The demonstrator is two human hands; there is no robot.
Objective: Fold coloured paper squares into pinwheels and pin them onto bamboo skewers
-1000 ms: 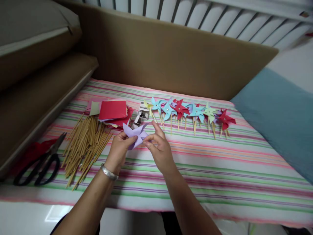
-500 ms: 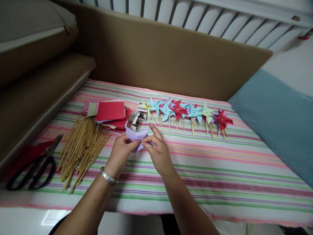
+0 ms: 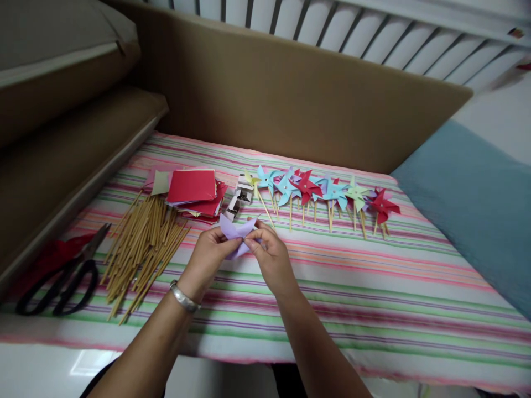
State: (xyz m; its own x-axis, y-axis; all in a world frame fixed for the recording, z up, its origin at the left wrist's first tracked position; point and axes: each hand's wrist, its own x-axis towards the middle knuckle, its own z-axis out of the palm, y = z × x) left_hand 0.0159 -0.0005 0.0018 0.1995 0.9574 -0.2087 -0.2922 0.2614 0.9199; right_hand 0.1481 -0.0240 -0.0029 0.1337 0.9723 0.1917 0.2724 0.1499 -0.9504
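Observation:
A lilac paper pinwheel (image 3: 234, 230), its corners folded in, is held up between both hands over the striped cloth. My left hand (image 3: 212, 246) pinches its left side, thumb near the centre. From the right, my right hand (image 3: 269, 250) is closed on the paper at the centre, thumb and fingertips together. Whatever small part may lie under the fingertips is hidden. Just behind the hands stand small open boxes (image 3: 239, 197), their contents too small to make out. Left of them lies a stack of coloured paper squares (image 3: 191, 186), red on top.
Loose wooden sticks (image 3: 143, 246) are heaped left of my hands. Black-handled scissors (image 3: 77, 276) lie at the far left by some red material (image 3: 53, 257). Several finished pinwheels (image 3: 307, 187) form a row at the back, before a brown board (image 3: 298, 99). The striped cloth (image 3: 352, 298) covers the surface.
The right index finger, raised before, has come down against the lilac paper. Both hands stay on the pinwheel. The whole view has shifted slightly.

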